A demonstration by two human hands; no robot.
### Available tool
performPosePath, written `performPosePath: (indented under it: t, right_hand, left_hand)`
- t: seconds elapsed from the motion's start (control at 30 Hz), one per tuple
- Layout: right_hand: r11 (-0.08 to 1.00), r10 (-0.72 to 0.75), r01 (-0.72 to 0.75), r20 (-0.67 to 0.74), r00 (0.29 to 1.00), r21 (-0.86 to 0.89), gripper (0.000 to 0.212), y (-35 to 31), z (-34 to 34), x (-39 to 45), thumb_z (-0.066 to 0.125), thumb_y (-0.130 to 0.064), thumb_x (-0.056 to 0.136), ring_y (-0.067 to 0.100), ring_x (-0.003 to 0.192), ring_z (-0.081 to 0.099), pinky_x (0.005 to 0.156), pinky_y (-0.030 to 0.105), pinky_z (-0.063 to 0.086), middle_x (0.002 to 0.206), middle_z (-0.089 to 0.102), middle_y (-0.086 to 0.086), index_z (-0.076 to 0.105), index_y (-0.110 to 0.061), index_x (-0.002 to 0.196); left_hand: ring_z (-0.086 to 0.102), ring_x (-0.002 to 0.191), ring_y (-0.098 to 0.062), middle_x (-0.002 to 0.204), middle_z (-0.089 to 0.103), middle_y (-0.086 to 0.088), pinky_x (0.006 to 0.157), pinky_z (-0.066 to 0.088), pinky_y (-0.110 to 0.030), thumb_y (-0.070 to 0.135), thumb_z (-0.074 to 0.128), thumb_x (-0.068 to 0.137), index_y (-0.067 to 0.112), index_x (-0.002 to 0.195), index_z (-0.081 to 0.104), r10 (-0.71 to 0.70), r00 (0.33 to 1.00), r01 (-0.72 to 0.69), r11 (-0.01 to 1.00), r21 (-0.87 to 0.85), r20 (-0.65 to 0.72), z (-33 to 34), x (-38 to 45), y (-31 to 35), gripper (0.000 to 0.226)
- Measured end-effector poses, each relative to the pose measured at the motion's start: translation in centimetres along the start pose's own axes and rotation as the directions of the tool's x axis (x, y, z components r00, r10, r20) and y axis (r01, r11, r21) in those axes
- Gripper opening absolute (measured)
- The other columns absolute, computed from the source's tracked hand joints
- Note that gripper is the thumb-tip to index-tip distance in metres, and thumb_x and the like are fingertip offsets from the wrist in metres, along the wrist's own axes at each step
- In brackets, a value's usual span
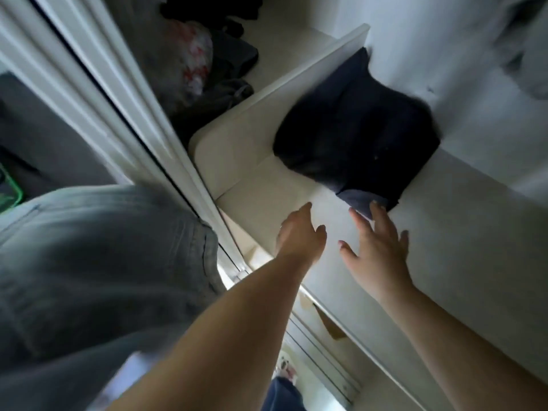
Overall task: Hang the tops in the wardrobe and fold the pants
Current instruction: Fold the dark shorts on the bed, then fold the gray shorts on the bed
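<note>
Hands both reach up toward the shelf, fingers straight, holding nothing; right hand (378, 244) has fingertips at the near corner of the folded dark navy fabric bundle (355, 134), contact unclear through blur; left hand (299, 232) sits just left of it, over bare white wardrobe shelf (243, 161), apart from the cloth; bundle lies far and slightly right of both hands, long axis running near-to-far; right hand nearer; grey denim garment (98, 262) hangs near left, likely next to handle.
</note>
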State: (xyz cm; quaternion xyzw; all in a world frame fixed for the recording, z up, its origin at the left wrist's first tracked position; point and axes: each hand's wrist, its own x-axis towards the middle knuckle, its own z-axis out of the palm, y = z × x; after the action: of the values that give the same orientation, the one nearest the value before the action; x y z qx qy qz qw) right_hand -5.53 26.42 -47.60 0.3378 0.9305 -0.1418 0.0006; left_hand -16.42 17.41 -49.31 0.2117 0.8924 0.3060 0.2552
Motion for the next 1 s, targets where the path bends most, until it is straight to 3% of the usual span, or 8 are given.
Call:
performPosePath:
  t: [0.17,0.3,0.4,0.53,0.6,0.77,0.9,1.0]
  right_hand:
    - [0.999,0.0,-0.006,0.129,0.992,0.046,0.061,-1.4,-1.0,-12.0,0.049,-0.043,0.093,0.02,0.147,0.003,0.115,0.055,0.006,0.16,0.007,0.003,0.025,-0.03,0.148]
    - [0.998,-0.042,0.032,0.213,0.976,0.05,0.056,-3.2,-2.0,-19.7,0.051,-0.039,0.094,0.022,0.146,0.013,0.116,0.055,0.013,0.159,0.014,0.002,0.031,-0.029,0.145]
    - [0.989,-0.148,0.141,0.268,0.952,0.048,0.052,-5.3,-2.3,-25.4,0.052,-0.036,0.093,0.023,0.141,0.026,0.112,0.052,0.023,0.155,0.024,0.002,0.036,-0.027,0.141]
    - [0.965,-0.261,0.235,0.382,0.887,0.115,0.053,-7.0,-1.7,-31.3,0.052,-0.035,0.093,0.021,0.142,0.025,0.112,0.05,0.025,0.155,0.025,0.003,0.036,-0.024,0.143]
    - [0.949,-0.315,0.281,0.441,0.84,0.143,0.053,-7.6,-1.4,-33.5,0.051,-0.036,0.094,0.02,0.143,0.023,0.113,0.049,0.024,0.156,0.024,0.004,0.034,-0.025,0.144]
    - [0.861,-0.508,0.43,0.506,0.697,0.273,0.053,-9.8,-1.4,-38.4,0.053,-0.033,0.094,0.018,0.144,0.022,0.115,0.046,0.024,0.155,0.026,0.002,0.035,-0.024,0.143]
    - [0.791,-0.601,0.524,0.562,0.568,0.316,0.054,-12.7,-1.4,-42.0,0.051,-0.029,0.095,0.017,0.144,0.021,0.115,0.042,0.023,0.156,0.024,0.001,0.032,-0.024,0.145]
    - [0.712,-0.665,0.616,0.605,0.438,0.337,0.054,-15.5,-1.0,-45.0,0.051,-0.022,0.094,0.016,0.143,0.021,0.115,0.04,0.024,0.155,0.023,0.0,0.032,-0.023,0.145]
  left_hand:
    - [0.041,0.133,-0.016,0.144,0.046,0.002,0.106,0.033,-0.027,0.032,0.05,0.094,0.027,0.146,0.033,0.016,1.0,-0.014,0.995,-0.103,0.02,0.3,-13.7,-4.8,0.054]
    - [0.051,0.121,-0.009,0.134,0.054,0.007,0.091,0.036,-0.014,0.03,0.056,0.092,0.03,0.14,0.042,-0.056,0.998,0.055,0.971,-0.234,0.003,-0.6,-23.0,-8.9,0.05]
    - [0.052,0.116,-0.004,0.127,0.057,0.011,0.075,0.036,-0.005,0.028,0.056,0.092,0.033,0.135,0.045,-0.168,0.985,0.152,0.943,-0.296,-0.029,-2.0,-30.0,-12.2,0.045]
    - [0.055,0.116,-0.009,0.122,0.06,0.008,0.093,0.044,-0.023,0.021,0.054,0.093,0.027,0.132,0.05,-0.254,0.954,0.204,0.939,-0.278,-0.159,-3.3,-38.0,-16.1,0.039]
    - [0.056,0.113,-0.011,0.121,0.061,0.005,0.095,0.045,-0.027,0.018,0.054,0.093,0.024,0.131,0.051,-0.337,0.911,0.264,0.92,-0.292,-0.239,-3.3,-41.6,-17.5,0.039]
    - [0.053,0.102,-0.003,0.118,0.059,0.008,0.089,0.042,-0.021,0.016,0.055,0.093,0.022,0.132,0.05,-0.546,0.745,0.375,0.818,-0.435,-0.384,-2.3,-50.7,-19.2,0.039]
    - [0.053,0.098,-0.003,0.113,0.057,0.013,0.087,0.042,-0.021,0.023,0.056,0.093,0.027,0.134,0.046,-0.673,0.623,0.453,0.726,-0.518,-0.399,-1.2,-57.9,-20.5,0.042]
    - [0.054,0.097,-0.004,0.114,0.058,0.01,0.086,0.042,-0.02,0.024,0.056,0.093,0.025,0.136,0.046,-0.769,0.485,0.476,0.632,-0.611,-0.417,-0.1,-63.1,-21.7,0.043]
